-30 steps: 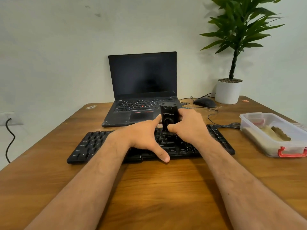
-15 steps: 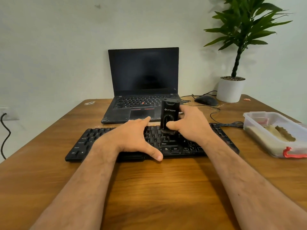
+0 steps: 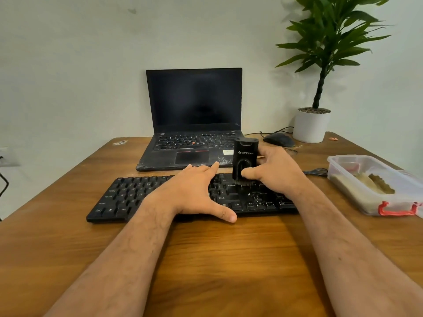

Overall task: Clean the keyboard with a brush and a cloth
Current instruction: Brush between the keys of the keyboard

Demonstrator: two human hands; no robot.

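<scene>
Keyboard (image 3: pixel 128 197): we find it flat on the counter (image 3: pixel 206 259), long axis running left to right, just in front of the laptop (image 3: pixel 194 124).
Brush (image 3: pixel 245 160): black block, held upright, bristles down on the keys right of centre.
Right hand (image 3: pixel 274 172): our fingers curl round the brush body, thumb across its front face; we judge this the working hand.
Left hand (image 3: pixel 194 195): laid flat on the middle keys, fingers straight and spread, thumb reaching the near edge; we judge it steadies the board.
Key relation: unswept keys lie both ways along the long axis; the left hand sits just beside the brush on its left, so we judge a stroke leftward needs that hand shifted first.
Room rightward: the short stretch of keys on that side is mostly hidden under our right hand.
Edges: a lidless plastic tub (image 3: pixel 375 186) stands apart past the right end; a mouse (image 3: pixel 279 140) and plant pot (image 3: pixel 311 124) sit behind.
Cloth: something pale lies in the tub; we cannot tell if it is the cloth.
</scene>
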